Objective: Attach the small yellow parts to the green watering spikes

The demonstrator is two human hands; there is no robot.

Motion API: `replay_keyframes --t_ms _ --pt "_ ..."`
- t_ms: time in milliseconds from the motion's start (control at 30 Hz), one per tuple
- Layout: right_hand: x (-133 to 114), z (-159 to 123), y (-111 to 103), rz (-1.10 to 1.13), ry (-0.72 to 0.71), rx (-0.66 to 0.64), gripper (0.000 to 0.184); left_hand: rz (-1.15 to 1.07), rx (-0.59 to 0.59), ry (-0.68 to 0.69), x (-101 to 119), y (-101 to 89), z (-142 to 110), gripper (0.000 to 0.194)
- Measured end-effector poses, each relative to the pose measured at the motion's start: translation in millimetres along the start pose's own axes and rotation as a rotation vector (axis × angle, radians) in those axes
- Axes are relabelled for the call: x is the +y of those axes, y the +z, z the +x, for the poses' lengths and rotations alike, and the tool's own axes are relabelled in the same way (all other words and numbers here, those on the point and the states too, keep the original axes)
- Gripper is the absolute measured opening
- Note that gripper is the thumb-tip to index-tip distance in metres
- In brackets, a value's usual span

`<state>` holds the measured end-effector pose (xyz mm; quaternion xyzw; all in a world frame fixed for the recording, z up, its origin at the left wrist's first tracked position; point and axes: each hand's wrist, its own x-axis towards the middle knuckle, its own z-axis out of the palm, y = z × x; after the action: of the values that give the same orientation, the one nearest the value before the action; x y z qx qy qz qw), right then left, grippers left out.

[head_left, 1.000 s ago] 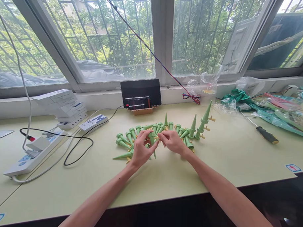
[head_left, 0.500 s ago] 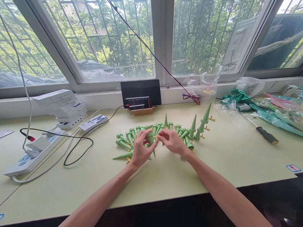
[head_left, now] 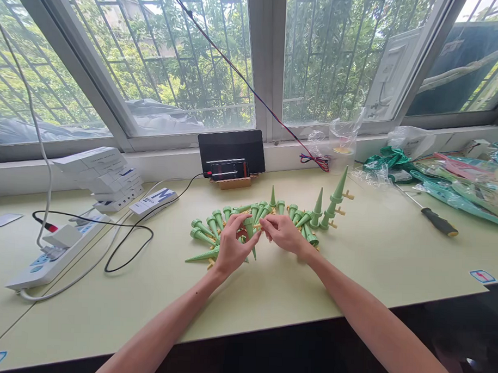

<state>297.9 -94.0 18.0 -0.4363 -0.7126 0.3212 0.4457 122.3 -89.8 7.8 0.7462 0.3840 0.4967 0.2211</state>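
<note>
My left hand (head_left: pixel 233 243) is closed around a green plastic watering spike (head_left: pixel 249 228), its pointed end angled down toward the table. From the right, my right hand (head_left: pixel 280 231) pinches the small yellow valve (head_left: pixel 257 226) at the side of that spike; my fingers partly cover it. Around both hands lie several more green spikes (head_left: pixel 200 235), fanned out with their wide ends outward. Right of my right hand, a stack of spikes (head_left: pixel 337 199) stands upright with yellow valves sticking out, beside a shorter upright spike (head_left: pixel 318 202).
A power strip (head_left: pixel 52 261) with cables lies at the left, near stacked white boxes (head_left: pixel 104 176). At the back, a phone (head_left: pixel 229 169) leans against a dark tablet (head_left: pixel 232 145). A screwdriver (head_left: pixel 439 221) and plastic-bagged items (head_left: pixel 465 186) lie at the right.
My right fingers have shifted very slightly at the yellow valve. My left hand and the spike in it stay almost in place; the other spikes have not moved.
</note>
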Motion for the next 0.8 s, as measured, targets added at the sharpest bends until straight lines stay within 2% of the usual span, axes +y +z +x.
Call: replay_keyframes --t_ms 167,300,533,800 --pt "-0.6 -0.9 -0.8 0.022 -0.004 0.000 0.019 0.036 0.028 -0.006 -2.2 -0.1 1.3 0.037" --pt "0.4 -1.3 -1.0 0.034 -0.011 -0.017 0.015 0.041 0.024 -0.008 -1.7 -0.2 1.3 0.037" --pt "-1.4 -0.7 -1.5 0.001 0.006 -0.020 0.022 0.040 0.009 -0.002 -1.2 -0.7 -0.4 0.038" --pt "-2.2 -0.1 -1.1 -0.028 0.009 -0.015 0.041 0.020 -0.003 0.015 -0.1 0.1 -0.2 0.037"
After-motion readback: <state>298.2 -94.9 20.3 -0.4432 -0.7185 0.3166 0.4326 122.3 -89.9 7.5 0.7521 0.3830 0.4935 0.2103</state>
